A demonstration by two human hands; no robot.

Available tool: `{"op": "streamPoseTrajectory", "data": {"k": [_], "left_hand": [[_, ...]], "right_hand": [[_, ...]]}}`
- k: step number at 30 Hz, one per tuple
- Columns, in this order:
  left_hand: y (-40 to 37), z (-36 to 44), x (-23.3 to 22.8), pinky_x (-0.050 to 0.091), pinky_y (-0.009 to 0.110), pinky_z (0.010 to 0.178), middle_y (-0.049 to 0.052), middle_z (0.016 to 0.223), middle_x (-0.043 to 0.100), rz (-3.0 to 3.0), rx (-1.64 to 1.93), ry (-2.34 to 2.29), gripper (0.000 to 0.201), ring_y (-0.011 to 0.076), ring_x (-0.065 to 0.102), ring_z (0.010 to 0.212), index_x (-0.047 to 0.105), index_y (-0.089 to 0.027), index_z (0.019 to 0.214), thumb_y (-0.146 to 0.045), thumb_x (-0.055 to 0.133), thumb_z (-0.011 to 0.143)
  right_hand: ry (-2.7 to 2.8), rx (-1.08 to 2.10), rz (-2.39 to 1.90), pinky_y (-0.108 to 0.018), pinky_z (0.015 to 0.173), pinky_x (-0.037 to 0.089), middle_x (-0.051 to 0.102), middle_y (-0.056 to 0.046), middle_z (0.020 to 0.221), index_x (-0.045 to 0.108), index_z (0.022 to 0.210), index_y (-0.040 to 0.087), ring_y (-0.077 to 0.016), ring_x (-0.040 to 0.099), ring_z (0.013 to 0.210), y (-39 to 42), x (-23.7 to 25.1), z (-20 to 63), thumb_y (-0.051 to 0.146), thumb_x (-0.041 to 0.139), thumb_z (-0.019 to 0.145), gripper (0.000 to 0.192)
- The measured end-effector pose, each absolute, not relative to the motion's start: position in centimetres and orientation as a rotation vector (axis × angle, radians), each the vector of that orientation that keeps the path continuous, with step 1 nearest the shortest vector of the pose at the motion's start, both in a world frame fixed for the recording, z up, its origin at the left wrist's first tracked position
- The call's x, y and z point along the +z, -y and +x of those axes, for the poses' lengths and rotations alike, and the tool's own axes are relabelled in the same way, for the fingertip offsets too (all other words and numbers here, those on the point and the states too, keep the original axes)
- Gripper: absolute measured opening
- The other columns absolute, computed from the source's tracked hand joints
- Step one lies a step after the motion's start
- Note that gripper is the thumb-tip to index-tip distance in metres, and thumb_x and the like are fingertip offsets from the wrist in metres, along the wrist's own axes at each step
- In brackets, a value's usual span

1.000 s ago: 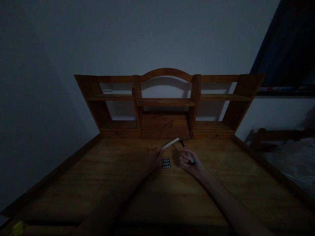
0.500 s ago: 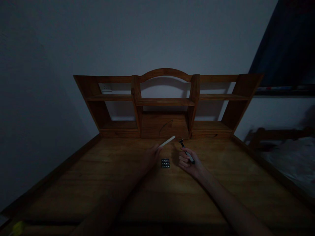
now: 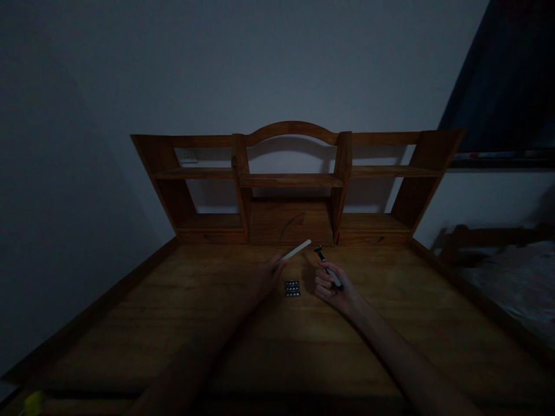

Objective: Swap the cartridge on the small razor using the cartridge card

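My left hand (image 3: 265,277) is closed round the lower end of a thin white stick (image 3: 297,249), which slants up to the right. In my right hand (image 3: 333,284) is a razor (image 3: 331,273) with a grey and black handle, its dark head pointing up and to the left. The stick's tip and the razor's head are close together but apart. Between my hands, a small dark pack (image 3: 292,288) with rows of pale marks lies on the desk; in the dim light I cannot make out what it holds.
The wooden desk (image 3: 277,346) has raised side edges and a shelf unit (image 3: 291,180) along its back, against the wall. A yellow object (image 3: 33,403) is at the lower left. Beyond the right edge lies pale, crumpled material (image 3: 515,283).
The white stick has shifted very slightly to the right, its tip nearer the razor's head. My right hand and the razor have hardly moved.
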State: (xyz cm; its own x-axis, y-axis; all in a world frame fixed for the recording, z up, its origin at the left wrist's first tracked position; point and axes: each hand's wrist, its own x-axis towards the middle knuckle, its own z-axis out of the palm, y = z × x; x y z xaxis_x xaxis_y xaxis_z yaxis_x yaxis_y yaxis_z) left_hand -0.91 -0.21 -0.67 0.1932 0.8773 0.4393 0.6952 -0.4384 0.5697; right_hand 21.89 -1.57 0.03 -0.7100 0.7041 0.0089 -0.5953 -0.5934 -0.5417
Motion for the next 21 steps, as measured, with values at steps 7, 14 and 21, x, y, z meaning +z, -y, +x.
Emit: {"op": "streamPoseTrajectory", "data": {"k": [7, 14, 21], "left_hand": [[-0.16, -0.67, -1.23, 0.045, 0.024, 0.064, 0.002, 0.084, 0.068, 2.200, 1.079, -1.562, 0.038, 0.0147, 0.063, 0.071, 0.060, -0.022, 0.100, -0.048, 0.032, 0.095], [0.48, -0.56, -0.51, 0.045, 0.024, 0.065, 0.002, 0.084, 0.068, 2.228, 1.059, -1.499, 0.037, 0.0149, 0.063, 0.073, 0.060, -0.022, 0.098, -0.049, 0.035, 0.094], [-0.04, -0.76, -0.70, 0.043, 0.024, 0.061, 0.001, 0.080, 0.066, 2.113, 1.091, -1.623, 0.038, 0.0145, 0.062, 0.068, 0.059, -0.022, 0.097, -0.047, 0.031, 0.096]], "right_hand": [[0.703, 2.288, -0.218, -0.021, 0.033, 0.017, 0.023, 0.007, 0.041, 0.029, 0.046, 0.020, -0.0052, 0.014, 0.034, 0.93, -0.79, 21.69, 0.031, 0.051, 0.085, 0.046], [0.778, 2.303, -0.223, -0.021, 0.033, 0.018, 0.023, 0.007, 0.041, 0.030, 0.046, 0.019, -0.0054, 0.016, 0.032, 0.94, -0.95, 21.64, 0.034, 0.046, 0.088, 0.047], [0.713, 2.290, -0.229, -0.021, 0.034, 0.018, 0.021, 0.007, 0.042, 0.030, 0.046, 0.019, -0.0054, 0.015, 0.034, 1.03, -0.98, 21.70, 0.033, 0.046, 0.088, 0.047]]}}
